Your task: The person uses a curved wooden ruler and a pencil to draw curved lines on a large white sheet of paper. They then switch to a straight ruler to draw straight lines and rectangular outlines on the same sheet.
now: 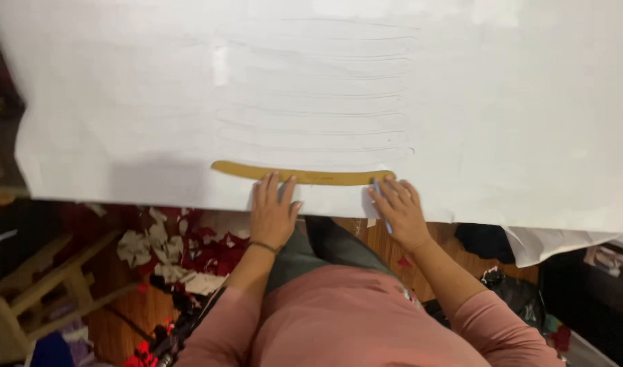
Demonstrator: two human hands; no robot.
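Left hand (272, 212) flat, fingers spread, pressing the curved tan template (301, 175) at centre frame.
Right hand (398, 209) grips a pale marker (379, 204), mostly hidden; traced curves above blur.

Two hands, left hand (272, 212) and right hand (398, 212), rest on one white sheet (502, 102). One curved tan template (305, 176) lies there. One bracelet (262, 245) shows. One wooden stool (33, 292) stands below.
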